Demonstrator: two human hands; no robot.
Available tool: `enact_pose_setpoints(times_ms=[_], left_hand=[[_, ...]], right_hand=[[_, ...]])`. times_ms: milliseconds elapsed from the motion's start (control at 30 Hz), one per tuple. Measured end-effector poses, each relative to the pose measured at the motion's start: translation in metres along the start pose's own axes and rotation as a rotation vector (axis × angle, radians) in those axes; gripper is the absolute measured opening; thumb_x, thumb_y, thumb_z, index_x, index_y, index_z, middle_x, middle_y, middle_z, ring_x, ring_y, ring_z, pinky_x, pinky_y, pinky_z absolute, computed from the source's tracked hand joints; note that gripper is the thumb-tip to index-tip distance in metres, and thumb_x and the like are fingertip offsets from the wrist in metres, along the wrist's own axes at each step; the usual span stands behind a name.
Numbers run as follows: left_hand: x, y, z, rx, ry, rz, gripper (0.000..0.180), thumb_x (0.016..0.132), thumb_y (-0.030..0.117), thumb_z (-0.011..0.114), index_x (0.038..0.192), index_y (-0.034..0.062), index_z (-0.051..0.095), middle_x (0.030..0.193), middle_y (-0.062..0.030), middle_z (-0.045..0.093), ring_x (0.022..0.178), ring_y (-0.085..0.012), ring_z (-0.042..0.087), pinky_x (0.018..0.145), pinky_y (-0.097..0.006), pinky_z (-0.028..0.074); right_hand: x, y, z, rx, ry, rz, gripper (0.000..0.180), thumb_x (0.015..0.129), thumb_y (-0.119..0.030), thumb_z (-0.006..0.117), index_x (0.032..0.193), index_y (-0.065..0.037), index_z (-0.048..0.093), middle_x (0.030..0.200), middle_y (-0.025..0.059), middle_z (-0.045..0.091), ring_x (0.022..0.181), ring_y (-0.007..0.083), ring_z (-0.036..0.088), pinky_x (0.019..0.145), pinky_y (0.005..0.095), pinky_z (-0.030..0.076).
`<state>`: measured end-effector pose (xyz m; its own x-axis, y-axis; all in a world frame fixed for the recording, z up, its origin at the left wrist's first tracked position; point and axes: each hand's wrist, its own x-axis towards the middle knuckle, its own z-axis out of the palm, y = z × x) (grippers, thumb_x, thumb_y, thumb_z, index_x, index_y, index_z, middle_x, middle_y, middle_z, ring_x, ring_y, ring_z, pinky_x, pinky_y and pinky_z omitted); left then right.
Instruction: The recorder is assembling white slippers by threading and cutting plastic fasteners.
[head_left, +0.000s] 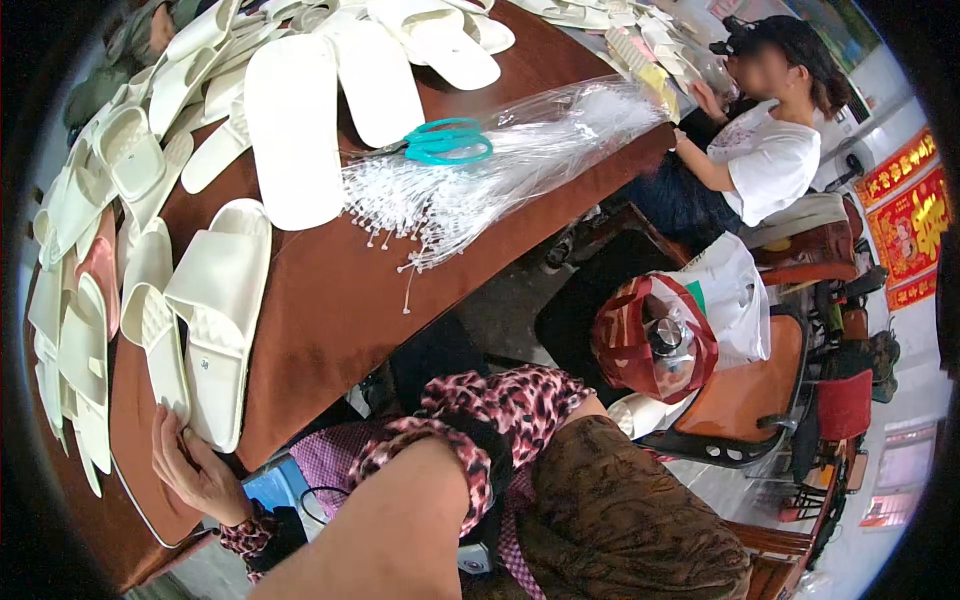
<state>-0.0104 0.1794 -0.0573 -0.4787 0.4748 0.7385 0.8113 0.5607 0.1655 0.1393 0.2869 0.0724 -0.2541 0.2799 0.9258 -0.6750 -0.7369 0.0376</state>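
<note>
My left hand (200,474) lies at the table's near left edge, fingers stretched out, the tips touching the end of a cream slipper (158,335). Beside that slipper, a matching cream slipper (222,310) lies strap up. My right forearm (385,515), bare below a pushed-up leopard-print sleeve, runs out at the lower edge, so the right hand is out of sight. Farther off, a pale slipper sole (295,130) faces up. Scissors with teal handles (450,142) rest on a bundle of clear plastic loop fasteners (440,205); their blades are mostly hidden.
Many pale slippers (85,340) are heaped along the left and far sides of the brown-covered table (330,320). At right sits another person (765,150) by more slippers. An orange chair (735,400) holds a red-and-white bag (640,345) and a white bag (735,300).
</note>
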Motion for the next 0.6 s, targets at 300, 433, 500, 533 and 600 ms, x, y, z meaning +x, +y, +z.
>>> enact_pose_setpoints(times_ms=[300,433,500,533,600], left_hand=[[0.01,0.01,-0.023,-0.255,-0.144,-0.111,0.025,0.083,-0.006,0.049,0.106,-0.0013,0.058,0.118,-0.0156,0.056,0.107,-0.0291,0.052,0.09,-0.036,0.043],[0.021,0.01,-0.039,-0.254,-0.096,-0.112,0.025,0.083,-0.006,0.05,0.106,-0.0016,0.058,0.119,-0.0156,0.056,0.109,-0.0293,0.051,0.09,-0.036,0.043],[0.032,0.016,-0.046,-0.2,-0.091,-0.079,0.024,0.082,-0.006,0.051,0.105,-0.0014,0.057,0.119,-0.0159,0.056,0.109,-0.0299,0.051,0.091,-0.037,0.043],[0.037,0.02,-0.047,-0.189,-0.114,-0.022,0.025,0.081,-0.006,0.052,0.105,-0.0011,0.057,0.118,-0.0162,0.056,0.11,-0.0312,0.051,0.091,-0.038,0.042],[0.041,0.024,-0.045,-0.199,-0.157,0.045,0.025,0.078,-0.004,0.055,0.103,0.0007,0.057,0.119,-0.0169,0.055,0.111,-0.0349,0.049,0.094,-0.043,0.038]], right_hand=[[-0.009,-0.105,-0.097,-1.696,-0.267,0.545,0.007,0.078,-0.007,0.056,0.084,-0.006,0.06,0.086,0.0089,0.057,0.082,0.0309,0.056,0.075,0.0404,0.045],[-0.007,-0.143,-0.141,-2.048,-0.29,0.667,0.012,0.078,-0.008,0.06,0.089,-0.003,0.062,0.085,0.0119,0.06,0.085,0.0291,0.057,0.078,0.0386,0.045],[-0.007,-0.151,-0.148,-2.253,-0.376,0.716,0.013,0.078,-0.009,0.061,0.089,-0.002,0.061,0.089,0.0117,0.059,0.089,0.0292,0.055,0.081,0.0387,0.043],[-0.01,-0.153,-0.151,-2.251,-0.379,0.715,0.013,0.078,-0.009,0.061,0.089,-0.002,0.061,0.089,0.0117,0.059,0.089,0.0292,0.055,0.081,0.0387,0.043],[-0.015,-0.154,-0.158,-2.335,-0.469,0.864,0.012,0.076,-0.009,0.061,0.086,-0.003,0.059,0.089,0.0113,0.057,0.091,0.029,0.053,0.081,0.0384,0.042]])
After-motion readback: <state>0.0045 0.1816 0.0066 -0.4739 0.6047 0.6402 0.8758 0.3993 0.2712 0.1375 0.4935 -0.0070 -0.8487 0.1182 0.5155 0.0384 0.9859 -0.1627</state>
